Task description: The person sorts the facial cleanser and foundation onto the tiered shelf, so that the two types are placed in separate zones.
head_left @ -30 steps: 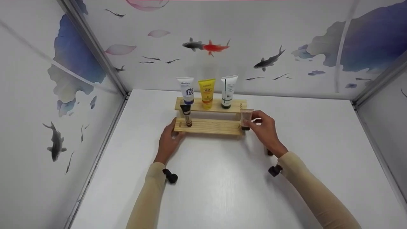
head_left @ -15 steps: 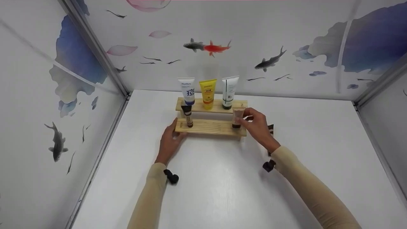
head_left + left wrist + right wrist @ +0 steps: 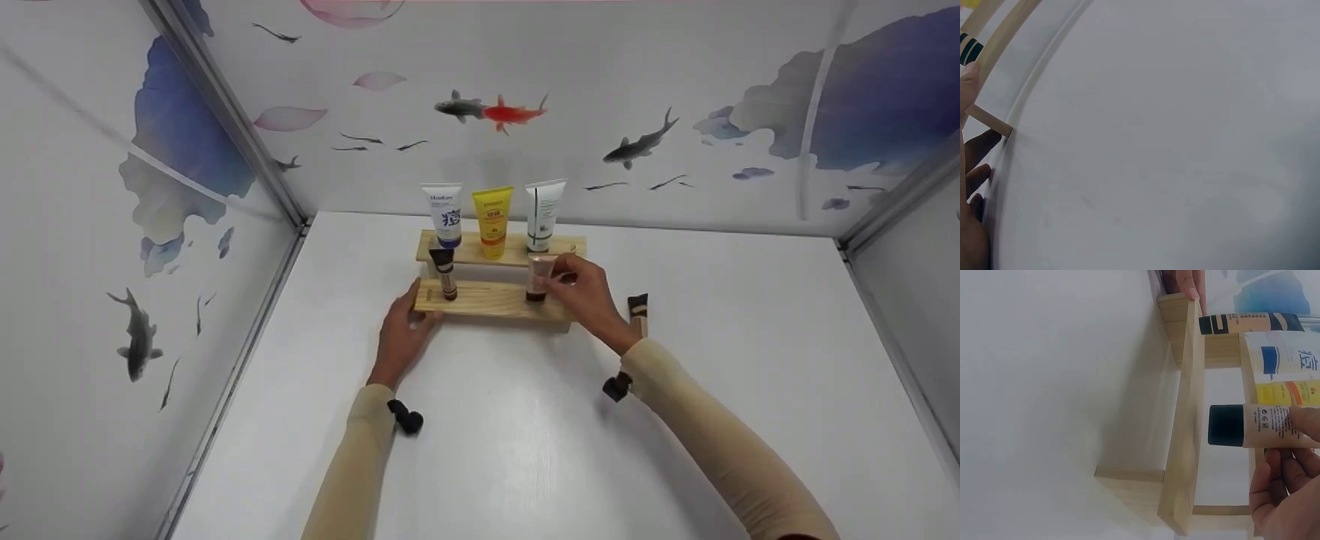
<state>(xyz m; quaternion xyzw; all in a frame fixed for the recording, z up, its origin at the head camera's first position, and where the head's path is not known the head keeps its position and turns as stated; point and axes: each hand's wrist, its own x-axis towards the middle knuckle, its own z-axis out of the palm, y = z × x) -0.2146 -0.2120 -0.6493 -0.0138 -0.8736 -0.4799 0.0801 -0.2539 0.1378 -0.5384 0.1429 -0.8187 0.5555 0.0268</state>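
Note:
A two-tier wooden rack stands on the white table. My left hand holds its left end, the thumb on the lower shelf and the fingers beneath. Between thumb and fingers, my right hand pinches a pinkish-beige cosmetic tube, upright with its black cap down. In the right wrist view the cap hangs just off the lower shelf, with a narrow gap. A slim black-and-beige tube stands at that shelf's left end.
On the upper shelf stand a white-and-blue tube, a yellow tube and a white tube with a green stripe. Another black-and-beige tube lies on the table right of the rack, partly behind the right sleeve. Printed walls enclose the table.
My right hand has carried the pinkish-beige tube leftward from the rack's right end, over the lower shelf. More of the tube lying on the table now shows. My left hand stays put.

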